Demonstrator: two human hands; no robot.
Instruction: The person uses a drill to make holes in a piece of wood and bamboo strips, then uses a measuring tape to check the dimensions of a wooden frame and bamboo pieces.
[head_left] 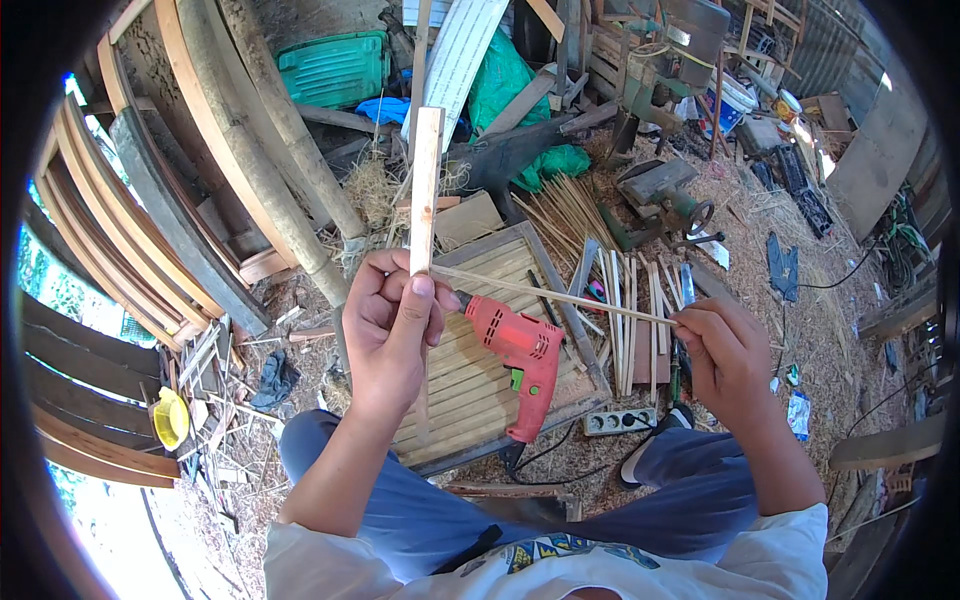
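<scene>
My left hand point(392, 330) is closed around a light wooden batten point(427, 185), held upright with its upper part above the fingers. A thin wooden stick point(570, 296) runs slantwise from the batten's lower part to my right hand point(725, 345), which pinches its right end. Whether the stick's left end is in the batten or only against it, I cannot tell. Below the hands, a red power drill point(515, 350) with a green trigger lies on a slatted wooden panel point(465, 385). Its tip is partly hidden by my left hand.
Several cut wooden strips point(625, 330) lie right of the panel, near a white power strip point(618, 422). A green metal vise point(665, 205) stands farther back. Curved wooden frames point(185, 150) lean at the left, by a yellow bowl point(170, 418). Shavings cover the ground.
</scene>
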